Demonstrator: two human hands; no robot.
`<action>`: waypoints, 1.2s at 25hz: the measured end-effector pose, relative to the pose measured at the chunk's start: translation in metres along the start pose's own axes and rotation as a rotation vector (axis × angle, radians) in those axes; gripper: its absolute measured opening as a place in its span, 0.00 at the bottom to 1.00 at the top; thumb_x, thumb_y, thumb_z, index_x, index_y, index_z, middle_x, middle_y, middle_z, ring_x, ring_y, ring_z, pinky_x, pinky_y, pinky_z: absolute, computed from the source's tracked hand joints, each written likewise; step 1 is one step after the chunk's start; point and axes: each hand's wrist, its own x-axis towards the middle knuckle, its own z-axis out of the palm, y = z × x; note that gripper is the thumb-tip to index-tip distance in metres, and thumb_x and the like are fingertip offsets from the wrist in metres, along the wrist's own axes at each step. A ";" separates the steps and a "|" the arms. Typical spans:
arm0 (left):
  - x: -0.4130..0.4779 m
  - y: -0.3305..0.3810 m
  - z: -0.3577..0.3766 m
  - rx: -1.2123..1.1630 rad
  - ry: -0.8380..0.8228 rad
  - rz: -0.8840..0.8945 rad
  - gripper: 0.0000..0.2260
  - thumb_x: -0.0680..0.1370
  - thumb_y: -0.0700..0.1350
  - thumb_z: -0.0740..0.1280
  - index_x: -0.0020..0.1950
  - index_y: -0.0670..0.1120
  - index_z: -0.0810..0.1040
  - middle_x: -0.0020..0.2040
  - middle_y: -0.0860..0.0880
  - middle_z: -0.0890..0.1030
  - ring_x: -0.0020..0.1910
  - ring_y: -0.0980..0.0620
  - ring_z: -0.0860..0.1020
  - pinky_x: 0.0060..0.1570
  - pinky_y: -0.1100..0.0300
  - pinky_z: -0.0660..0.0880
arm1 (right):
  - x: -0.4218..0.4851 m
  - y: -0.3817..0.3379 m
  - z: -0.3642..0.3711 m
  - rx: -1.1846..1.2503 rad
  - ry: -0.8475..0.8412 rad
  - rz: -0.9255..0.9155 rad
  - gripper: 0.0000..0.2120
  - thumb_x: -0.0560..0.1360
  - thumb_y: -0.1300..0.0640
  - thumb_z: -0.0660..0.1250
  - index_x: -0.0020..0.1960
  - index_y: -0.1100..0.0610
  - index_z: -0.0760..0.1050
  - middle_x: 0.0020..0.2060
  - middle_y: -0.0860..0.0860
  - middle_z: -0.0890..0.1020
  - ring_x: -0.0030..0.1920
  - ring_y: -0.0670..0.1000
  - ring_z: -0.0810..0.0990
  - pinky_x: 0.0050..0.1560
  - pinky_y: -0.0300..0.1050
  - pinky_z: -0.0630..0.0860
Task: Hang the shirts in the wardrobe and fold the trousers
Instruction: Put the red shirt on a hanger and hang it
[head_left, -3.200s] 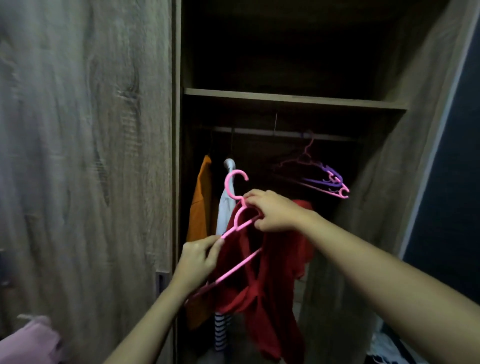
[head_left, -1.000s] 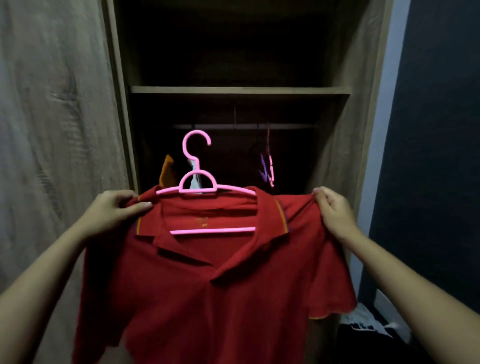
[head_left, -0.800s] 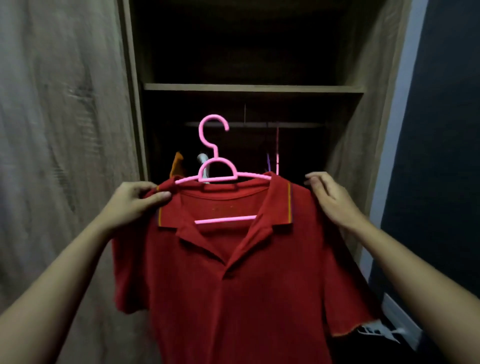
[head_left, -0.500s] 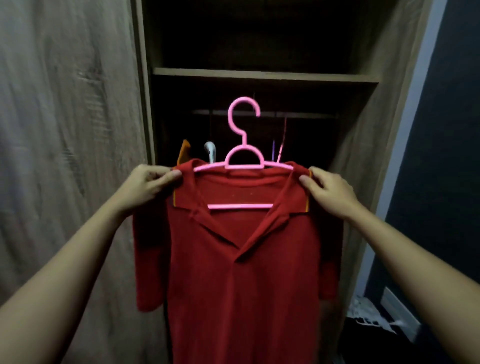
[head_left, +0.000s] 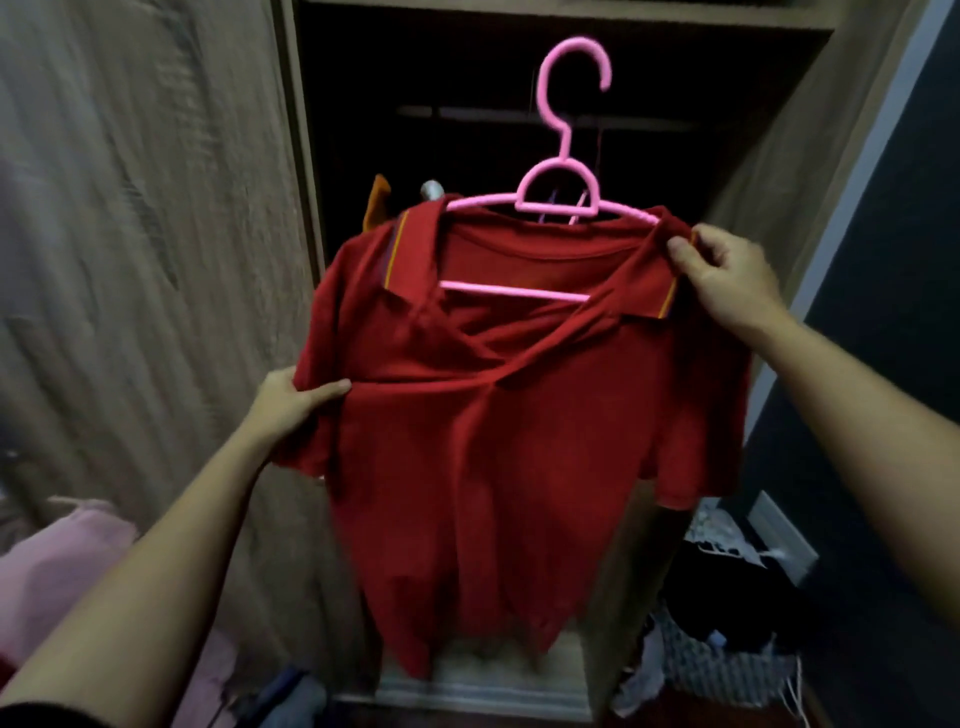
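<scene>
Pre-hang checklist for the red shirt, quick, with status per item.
1. Red shirt seated on pink hanger: ok, both shoulders are over the arms.
2. Right hand gripping the shoulder and hanger end: ok.
3. Left hand gripping the sleeve: ok, but it bunches the cloth; collar lies crooked: not ok.
4. Hook free and upright: ok, not yet on the rail.
5. Free space on the rail: cannot tell, too dark.
6. Clear of the orange garment: ok.

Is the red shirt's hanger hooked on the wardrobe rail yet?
Not hooked. The pink hanger has its hook free in front of the rail, shirt held up by hands.
</scene>
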 end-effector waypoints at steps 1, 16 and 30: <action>-0.002 0.001 -0.003 -0.021 -0.084 -0.004 0.04 0.71 0.41 0.73 0.43 0.47 0.80 0.38 0.53 0.84 0.38 0.56 0.80 0.44 0.59 0.78 | -0.001 0.002 0.003 0.036 0.012 0.018 0.22 0.70 0.34 0.56 0.45 0.51 0.74 0.42 0.53 0.82 0.48 0.57 0.79 0.51 0.55 0.73; 0.009 0.021 -0.039 0.225 0.103 0.144 0.13 0.73 0.39 0.69 0.58 0.43 0.78 0.55 0.42 0.81 0.50 0.49 0.78 0.50 0.57 0.73 | -0.019 0.036 0.028 0.138 -0.160 0.060 0.38 0.61 0.20 0.53 0.45 0.53 0.75 0.38 0.54 0.82 0.43 0.55 0.80 0.49 0.59 0.74; -0.028 0.171 0.053 0.132 -0.431 0.162 0.08 0.71 0.38 0.72 0.32 0.46 0.82 0.31 0.49 0.81 0.31 0.54 0.77 0.34 0.64 0.72 | 0.051 0.002 0.096 0.174 -0.191 0.017 0.17 0.74 0.57 0.67 0.62 0.58 0.73 0.58 0.57 0.77 0.60 0.53 0.75 0.60 0.40 0.67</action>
